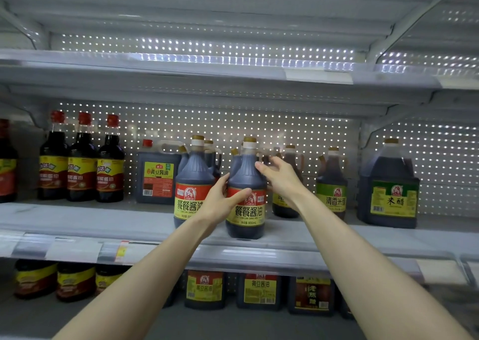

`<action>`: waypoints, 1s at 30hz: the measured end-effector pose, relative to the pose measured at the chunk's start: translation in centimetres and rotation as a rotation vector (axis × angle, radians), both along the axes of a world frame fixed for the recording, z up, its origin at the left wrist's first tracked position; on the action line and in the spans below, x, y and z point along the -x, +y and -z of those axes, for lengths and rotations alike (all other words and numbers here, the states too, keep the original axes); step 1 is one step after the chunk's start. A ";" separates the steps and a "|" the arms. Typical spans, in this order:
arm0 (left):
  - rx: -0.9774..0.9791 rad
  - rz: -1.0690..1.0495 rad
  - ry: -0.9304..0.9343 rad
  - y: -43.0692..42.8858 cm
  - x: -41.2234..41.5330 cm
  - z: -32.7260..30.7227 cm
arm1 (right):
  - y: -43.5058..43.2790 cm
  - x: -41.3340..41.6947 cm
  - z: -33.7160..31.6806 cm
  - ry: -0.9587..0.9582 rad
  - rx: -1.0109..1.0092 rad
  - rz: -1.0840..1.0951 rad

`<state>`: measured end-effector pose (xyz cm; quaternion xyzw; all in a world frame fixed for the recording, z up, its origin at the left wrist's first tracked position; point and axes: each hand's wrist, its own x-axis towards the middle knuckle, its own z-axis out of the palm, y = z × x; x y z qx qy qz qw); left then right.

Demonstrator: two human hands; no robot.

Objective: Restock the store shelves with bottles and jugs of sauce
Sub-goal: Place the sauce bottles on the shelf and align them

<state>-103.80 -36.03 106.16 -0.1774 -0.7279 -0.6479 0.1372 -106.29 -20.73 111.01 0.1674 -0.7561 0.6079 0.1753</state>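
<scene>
Head view: the left grip (220,202) is clamped on the bottle (246,176), with the thumb across the red label and the fingers round its left side. The bottle stands upright on the shelf (103,220), near the front edge. The right grip (279,178) is spread apart, and its thumb touches the bottle's shoulder. A second bottle (193,179) stands just left of the left grip.

Dim, cool lighting; bright points glow through the perforated back panel (233,127), edges bow outward, right hand (278,176) slightly blurred.
</scene>
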 end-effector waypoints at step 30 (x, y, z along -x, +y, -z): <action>-0.033 0.031 -0.060 -0.5 -2.0 2.5 | -0.9 -3.3 7.1 -0.107 0.083 -0.047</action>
